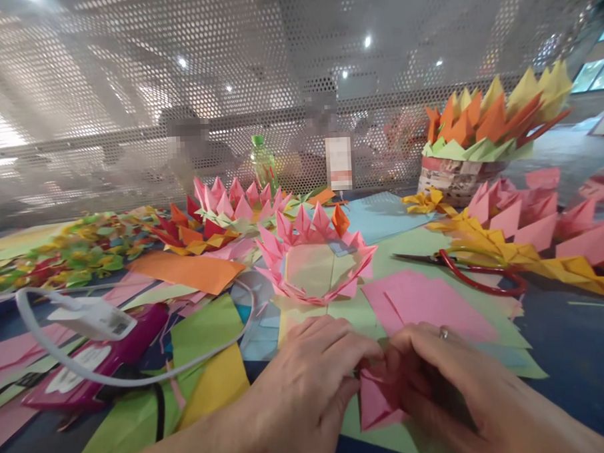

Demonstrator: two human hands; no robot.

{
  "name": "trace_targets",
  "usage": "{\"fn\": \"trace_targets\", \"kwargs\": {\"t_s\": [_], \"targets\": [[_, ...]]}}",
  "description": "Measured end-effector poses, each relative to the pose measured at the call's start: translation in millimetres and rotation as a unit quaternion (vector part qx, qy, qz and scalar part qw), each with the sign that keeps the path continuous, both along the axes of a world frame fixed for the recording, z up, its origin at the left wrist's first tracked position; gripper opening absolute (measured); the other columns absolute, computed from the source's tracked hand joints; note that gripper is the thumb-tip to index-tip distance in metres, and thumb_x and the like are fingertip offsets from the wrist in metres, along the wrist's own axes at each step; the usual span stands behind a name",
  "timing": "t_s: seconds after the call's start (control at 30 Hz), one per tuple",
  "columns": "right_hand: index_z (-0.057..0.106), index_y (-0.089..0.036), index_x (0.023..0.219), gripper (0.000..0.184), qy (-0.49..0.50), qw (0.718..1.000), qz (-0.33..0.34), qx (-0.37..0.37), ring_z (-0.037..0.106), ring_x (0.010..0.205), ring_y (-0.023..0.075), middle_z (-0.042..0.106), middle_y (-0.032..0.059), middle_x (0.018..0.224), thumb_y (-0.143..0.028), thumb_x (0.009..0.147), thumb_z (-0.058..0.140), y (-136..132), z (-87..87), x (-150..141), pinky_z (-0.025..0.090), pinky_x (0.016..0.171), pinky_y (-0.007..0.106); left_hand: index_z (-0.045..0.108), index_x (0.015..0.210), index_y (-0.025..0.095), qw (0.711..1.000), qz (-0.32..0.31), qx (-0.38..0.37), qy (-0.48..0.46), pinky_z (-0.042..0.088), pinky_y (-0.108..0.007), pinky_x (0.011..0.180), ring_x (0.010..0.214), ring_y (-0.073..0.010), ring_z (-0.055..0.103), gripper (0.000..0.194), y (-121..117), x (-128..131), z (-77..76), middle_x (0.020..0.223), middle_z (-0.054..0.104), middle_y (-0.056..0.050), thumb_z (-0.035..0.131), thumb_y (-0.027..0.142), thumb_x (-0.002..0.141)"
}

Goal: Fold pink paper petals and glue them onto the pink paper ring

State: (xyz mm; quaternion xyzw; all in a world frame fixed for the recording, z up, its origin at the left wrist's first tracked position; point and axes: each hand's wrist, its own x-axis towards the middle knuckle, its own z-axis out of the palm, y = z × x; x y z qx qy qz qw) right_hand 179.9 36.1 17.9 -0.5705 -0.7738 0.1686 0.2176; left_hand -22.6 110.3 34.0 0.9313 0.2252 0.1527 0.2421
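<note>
Between my hands is a folded piece of pink paper [377, 403], low in the head view. My left hand [323, 366] pinches its upper left edge with the fingertips. My right hand [433, 374], wearing a ring, is closed around its right side and hides part of it. Just beyond my hands stands a pink paper lotus ring [317, 294] with pointed petals and one orange petal. Flat pink paper sheets [430, 308] lie beyond my right hand on pale green paper [517, 350].
Red-handled scissors [464, 269] lie at right, by pink and yellow folded pieces [542, 223]. A newspaper-sided basket [450, 176] holds orange and yellow points. At left are a purple power strip [98, 369], a white charger [93, 318] and its cable. A green-capped bottle [263, 163] stands behind.
</note>
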Motion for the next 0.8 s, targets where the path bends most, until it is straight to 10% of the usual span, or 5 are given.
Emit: {"fn": "trace_targets", "kwargs": {"t_s": [0.4, 0.8], "targets": [[0.051, -0.025, 0.085, 0.023, 0.057, 0.998, 0.016, -0.027, 0.062, 0.071, 0.0127, 0.064, -0.0071, 0.073, -0.003, 0.08, 0.057, -1, 4.9, -1, 0.048, 0.066, 0.025, 0.064, 0.093, 0.018, 0.993, -0.06, 0.056, -0.086, 0.046, -0.027, 0.079, 0.083, -0.0122, 0.059, 0.03, -2, 3, -0.5, 0.086, 0.065, -0.002, 0.04, 0.001, 0.089], [0.05, -0.024, 0.093, 0.005, 0.127, 0.991, -0.006, 0.039, 0.057, 0.073, 0.0126, 0.057, -0.0016, 0.081, -0.025, 0.094, 0.046, 1, 6.7, 10, 0.05, 0.067, 0.023, 0.065, 0.092, 0.014, 0.949, -0.01, 0.299, -0.104, 0.049, -0.032, 0.09, 0.09, -0.0171, 0.062, 0.021, -13, 0, 6.6, 0.09, 0.071, -0.004, 0.048, 0.003, 0.089]]}}
